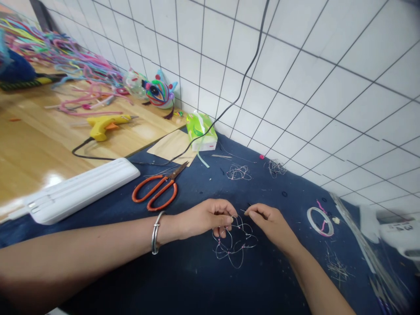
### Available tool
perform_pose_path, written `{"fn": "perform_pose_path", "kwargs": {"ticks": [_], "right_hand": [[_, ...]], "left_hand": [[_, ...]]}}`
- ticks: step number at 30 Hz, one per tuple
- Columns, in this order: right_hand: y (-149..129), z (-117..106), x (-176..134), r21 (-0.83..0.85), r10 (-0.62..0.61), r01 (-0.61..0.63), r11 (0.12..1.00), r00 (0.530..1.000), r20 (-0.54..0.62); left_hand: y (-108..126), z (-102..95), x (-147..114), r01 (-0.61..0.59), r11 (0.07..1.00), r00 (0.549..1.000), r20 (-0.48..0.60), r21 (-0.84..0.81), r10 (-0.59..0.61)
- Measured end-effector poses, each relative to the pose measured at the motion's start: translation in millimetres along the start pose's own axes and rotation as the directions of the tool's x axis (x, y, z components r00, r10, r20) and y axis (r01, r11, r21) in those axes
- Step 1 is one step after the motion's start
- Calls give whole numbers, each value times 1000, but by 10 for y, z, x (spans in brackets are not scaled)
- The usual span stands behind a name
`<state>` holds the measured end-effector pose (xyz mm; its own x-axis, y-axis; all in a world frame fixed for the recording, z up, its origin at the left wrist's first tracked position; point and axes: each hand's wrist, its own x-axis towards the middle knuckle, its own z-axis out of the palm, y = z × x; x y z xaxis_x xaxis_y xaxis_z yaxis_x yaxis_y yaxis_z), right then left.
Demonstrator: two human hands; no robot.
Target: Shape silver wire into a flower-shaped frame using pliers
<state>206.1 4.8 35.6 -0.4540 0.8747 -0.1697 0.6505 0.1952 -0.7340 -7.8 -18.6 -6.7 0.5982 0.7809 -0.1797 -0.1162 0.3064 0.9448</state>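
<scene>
Head view: beaded wire ring (229,253) right of the orange-handled scissors (171,177), on the near side. Left hand (210,218) pinching the ring's upper edge between thumb and fingers; right hand (271,223) just beside, thumb and forefinger pressed together on a fine strand (243,210), attachment to the ring not discernible. Handling, by judgement: very light, springy, loops prone to bending. Grip at a beaded crossing; avoid squeezing open loops. Surface: dark blue counter (262,280) beneath the scissors; wooden counter (42,153) left of and beyond them, bearing a yellow glue gun (101,127); coiled wire (239,172) to their right. Room: white tiled wall (295,78) behind the scissors, black cable (241,94) in front.
</scene>
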Motion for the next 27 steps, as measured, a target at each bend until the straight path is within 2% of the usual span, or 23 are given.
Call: {"fn": "perform_pose_path", "kwargs": {"ticks": [3,6,10,17,27], "right_hand": [[-2,-9,-12,101,33,-34,994,999,10],[-30,-11,-34,177,38,-57,983,993,110],[-52,17,-53,181,49,-87,980,978,201],[-38,45,-43,206,52,-87,975,985,167],[-44,39,-48,206,48,-85,975,982,181]], "left_hand": [[-5,-6,6,-9,1000,1000,-6,22,9],[-5,-6,6,-20,999,1000,-12,36,20],[5,4,0,-18,999,1000,-25,35,19],[65,10,-20,-28,998,999,-33,62,30],[94,-24,-21,-33,987,998,-52,160,42]]}}
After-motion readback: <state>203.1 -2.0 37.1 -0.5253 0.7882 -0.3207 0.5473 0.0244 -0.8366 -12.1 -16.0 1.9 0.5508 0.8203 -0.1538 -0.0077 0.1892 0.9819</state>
